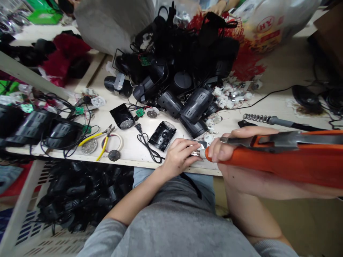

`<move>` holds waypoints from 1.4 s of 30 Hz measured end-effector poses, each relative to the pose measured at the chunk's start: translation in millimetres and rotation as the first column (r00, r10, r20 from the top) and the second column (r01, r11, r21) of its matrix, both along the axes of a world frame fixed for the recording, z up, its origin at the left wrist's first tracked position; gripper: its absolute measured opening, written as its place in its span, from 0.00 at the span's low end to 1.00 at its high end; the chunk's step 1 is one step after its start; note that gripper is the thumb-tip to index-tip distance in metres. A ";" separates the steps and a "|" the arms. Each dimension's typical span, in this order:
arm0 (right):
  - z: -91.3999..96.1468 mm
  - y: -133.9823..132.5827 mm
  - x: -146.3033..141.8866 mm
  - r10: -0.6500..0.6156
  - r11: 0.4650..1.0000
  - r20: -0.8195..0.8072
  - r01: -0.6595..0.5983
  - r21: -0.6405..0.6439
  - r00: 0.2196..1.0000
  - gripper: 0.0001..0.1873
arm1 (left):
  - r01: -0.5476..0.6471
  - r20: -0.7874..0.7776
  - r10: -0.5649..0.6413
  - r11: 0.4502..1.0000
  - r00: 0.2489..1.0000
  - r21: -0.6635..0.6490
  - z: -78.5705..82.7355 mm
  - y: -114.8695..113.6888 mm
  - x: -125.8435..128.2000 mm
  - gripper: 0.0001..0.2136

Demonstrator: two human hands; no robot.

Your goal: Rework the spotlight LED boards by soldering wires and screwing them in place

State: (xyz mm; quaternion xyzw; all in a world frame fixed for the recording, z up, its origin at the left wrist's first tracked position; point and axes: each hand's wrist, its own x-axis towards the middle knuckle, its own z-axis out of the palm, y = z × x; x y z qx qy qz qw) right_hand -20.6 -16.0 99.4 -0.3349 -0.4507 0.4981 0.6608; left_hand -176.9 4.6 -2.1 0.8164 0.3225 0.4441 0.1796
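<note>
My right hand is wrapped around an orange power screwdriver with a grey lever, its tip pointing left. At that metal tip, the fingers of my left hand close together; what they pinch is too small to make out. A small grey piece shows just behind the fingertips. Close to my left hand lies an open black housing half with a round clear lens at one end. A black power cord with a plug curls beside it. Farther left is another black housing with wires and a green circuit board.
Yellow-handled cutters lie at the table's front left. Black lamp bodies are heaped ahead, beside white parts and red wires. A soldering iron rests at right. Below left stands a crate of black parts.
</note>
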 end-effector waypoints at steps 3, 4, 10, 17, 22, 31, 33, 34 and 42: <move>-10.8 14.8 -3.1 -0.057 0.990 0.020 0.054 0.128 0.998 0.43 | -0.033 -0.026 0.029 0.991 0.999 -0.129 -2.1 2.8 3.9 0.21; -14.7 19.5 -4.6 -0.063 0.989 0.020 0.060 0.136 0.998 0.46 | -0.040 -0.038 0.034 0.985 0.999 -0.166 -3.4 3.6 5.4 0.21; -26.6 32.0 -11.6 -0.049 0.996 0.006 0.048 0.076 0.999 0.47 | -0.077 -0.045 0.068 0.969 0.997 -0.234 -11.3 6.8 12.1 0.17; -30.1 34.3 -13.3 -0.003 1.000 -0.057 0.004 0.009 0.998 0.52 | -0.094 -0.054 0.085 0.974 0.995 -0.204 -11.7 6.8 13.8 0.14; -29.3 36.7 -17.5 -0.012 0.999 -0.013 0.012 0.032 1.000 0.48 | -0.092 -0.020 0.090 0.986 0.996 -0.138 -13.0 7.6 14.2 0.10; -33.8 40.5 -14.5 0.067 0.991 0.013 -0.068 0.114 0.998 0.47 | -0.110 -0.033 0.106 0.984 0.994 -0.140 -17.4 5.4 17.9 0.07; -30.0 40.2 -10.9 0.130 0.988 0.033 -0.133 0.085 0.991 0.46 | -0.107 -0.055 0.099 0.979 0.994 -0.172 -17.8 3.1 19.6 0.09; -27.1 39.6 -8.6 0.168 0.983 0.047 -0.171 0.060 0.985 0.46 | -0.111 -0.067 0.100 0.974 0.993 -0.199 -17.9 2.0 20.3 0.12; -11.5 49.7 18.6 -0.266 0.957 0.217 0.229 0.179 0.939 0.48 | -0.073 -0.030 0.067 0.948 0.997 -0.308 -14.7 0.3 16.3 0.29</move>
